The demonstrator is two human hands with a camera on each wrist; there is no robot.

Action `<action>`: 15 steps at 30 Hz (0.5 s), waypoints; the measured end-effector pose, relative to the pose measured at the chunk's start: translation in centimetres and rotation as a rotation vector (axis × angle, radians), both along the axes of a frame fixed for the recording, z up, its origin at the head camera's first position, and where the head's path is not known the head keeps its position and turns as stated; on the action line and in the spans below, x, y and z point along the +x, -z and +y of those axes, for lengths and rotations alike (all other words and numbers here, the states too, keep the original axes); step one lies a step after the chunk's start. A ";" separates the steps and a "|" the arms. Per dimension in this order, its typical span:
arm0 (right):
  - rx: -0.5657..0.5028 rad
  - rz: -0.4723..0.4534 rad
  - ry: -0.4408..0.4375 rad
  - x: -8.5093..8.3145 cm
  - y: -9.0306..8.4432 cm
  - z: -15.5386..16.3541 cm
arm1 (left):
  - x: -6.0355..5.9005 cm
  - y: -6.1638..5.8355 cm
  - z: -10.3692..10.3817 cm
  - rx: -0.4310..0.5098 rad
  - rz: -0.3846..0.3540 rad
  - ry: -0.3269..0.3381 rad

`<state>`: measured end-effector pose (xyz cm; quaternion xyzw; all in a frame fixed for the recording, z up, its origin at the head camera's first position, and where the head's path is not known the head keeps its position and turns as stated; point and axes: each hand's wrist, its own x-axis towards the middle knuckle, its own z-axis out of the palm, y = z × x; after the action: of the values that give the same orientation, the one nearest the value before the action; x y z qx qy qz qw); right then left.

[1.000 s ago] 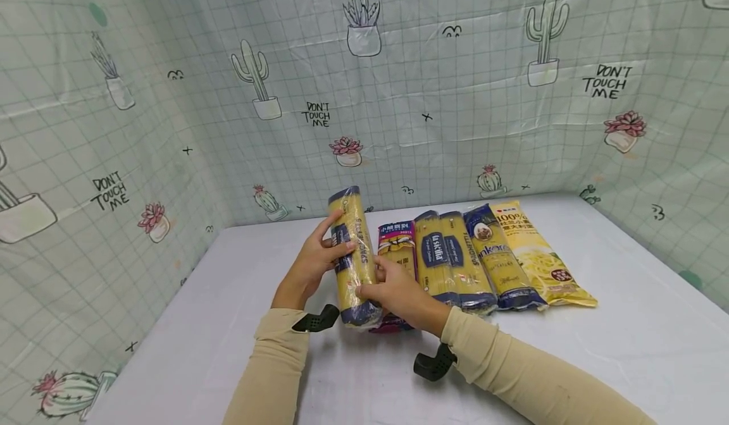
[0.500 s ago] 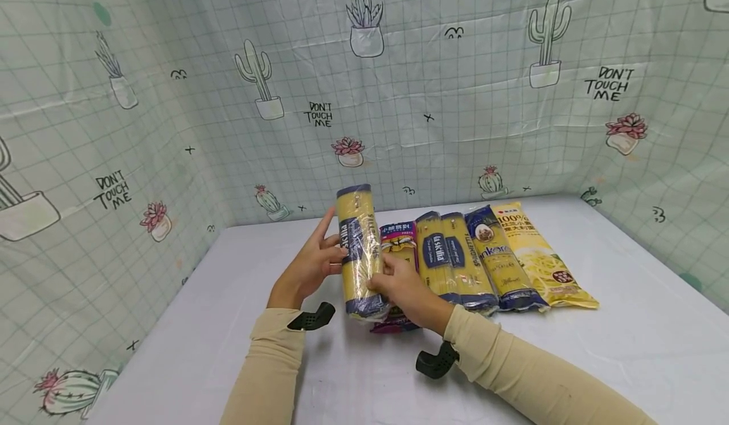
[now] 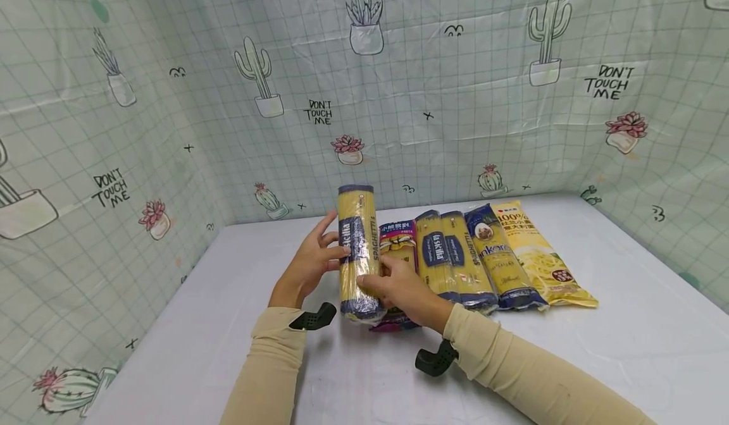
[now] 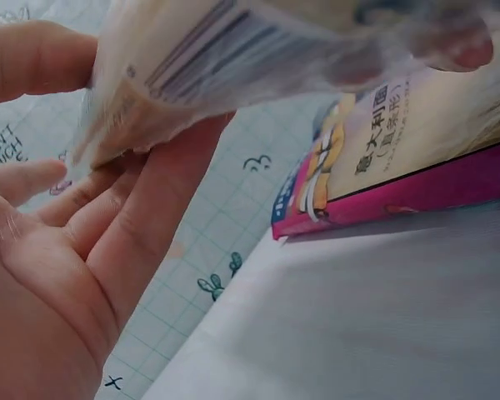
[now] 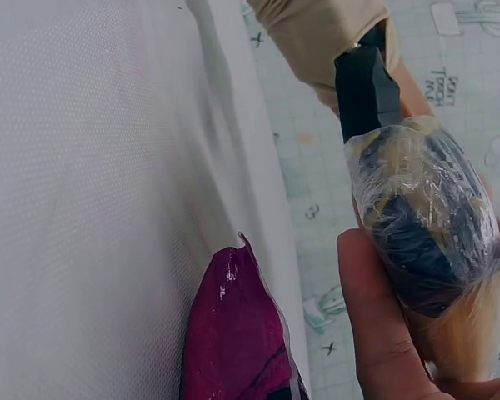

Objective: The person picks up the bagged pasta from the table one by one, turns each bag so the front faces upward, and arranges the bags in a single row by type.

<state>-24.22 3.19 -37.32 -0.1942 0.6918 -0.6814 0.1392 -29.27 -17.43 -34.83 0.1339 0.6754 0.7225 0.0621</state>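
Note:
A yellow spaghetti packet (image 3: 359,222) with dark blue ends and a blue label is held up above the table in the head view. My left hand (image 3: 307,264) grips its left side, thumb on the front edge and fingers behind. On the lower right, my right hand (image 3: 407,289) pinches the same packet, thumb across the front. The left wrist view shows the clear wrapper and a barcode on the packet (image 4: 217,67) between thumb and fingers of the left hand (image 4: 75,275). Its crumpled end (image 5: 429,225) faces the right wrist camera.
Just right of the held packet, a pink pasta packet (image 3: 398,232) lies partly hidden. Farther right lie two la Sicilia spaghetti packets (image 3: 450,254), a blue-ended pasta packet (image 3: 501,260) and a yellow noodle bag (image 3: 541,254) on the white table (image 3: 228,324). A patterned curtain (image 3: 421,140) stands behind.
The spaghetti packet has swung from a tilt to nearly upright and shifted slightly right, its label turning toward the head camera. My left thumb has moved from its front toward its left edge.

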 end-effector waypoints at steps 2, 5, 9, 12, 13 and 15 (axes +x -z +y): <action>0.006 -0.011 0.007 0.0 0.0 0.0 | 0.0 0.0 0.1 -0.019 -0.009 -0.018; -0.005 -0.020 0.011 -0.1 0.1 -0.1 | 0.1 0.1 0.1 -0.042 -0.030 -0.026; -0.039 -0.021 0.015 -0.4 0.2 0.1 | 0.1 0.3 0.0 -0.027 -0.074 0.012; -0.062 -0.039 0.018 -0.6 0.2 0.3 | 0.1 0.4 0.0 -0.047 -0.093 0.069; -0.065 -0.045 0.020 -0.6 0.1 0.3 | 0.1 0.4 0.0 -0.064 -0.096 0.092; -0.068 -0.057 0.018 -0.6 0.1 0.4 | 0.1 0.4 -0.1 -0.112 -0.098 0.140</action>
<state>-24.83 3.62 -37.42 -0.1730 0.6656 -0.7112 0.1458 -29.15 -17.49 -35.24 0.1415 0.6997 0.6834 0.1527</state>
